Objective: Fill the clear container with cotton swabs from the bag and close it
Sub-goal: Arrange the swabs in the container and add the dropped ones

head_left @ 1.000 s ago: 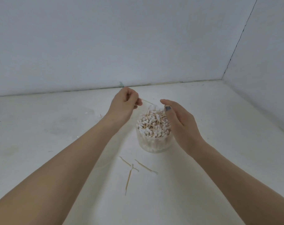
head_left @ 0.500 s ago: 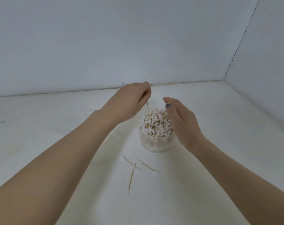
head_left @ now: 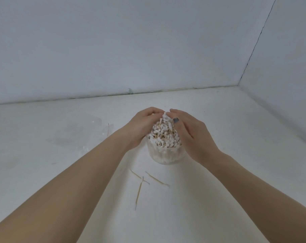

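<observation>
A clear round container stands mid-table, heaped above its rim with white-tipped wooden cotton swabs. My left hand is on the heap's left side, its fingers curled over the top of the pile. On the right side, my right hand presses against the heap with relaxed fingers, thumb lying along the swabs. The fingertips of both hands nearly meet at the far top of the pile. No lid shows on the container.
Three loose swabs lie on the white table just in front of the container. A faint clear plastic film lies flat at the left. White walls close the back and the right side.
My left hand, which held a single swab above the container, has come down onto the heap. The right hand has moved in from beside the container to press the pile.
</observation>
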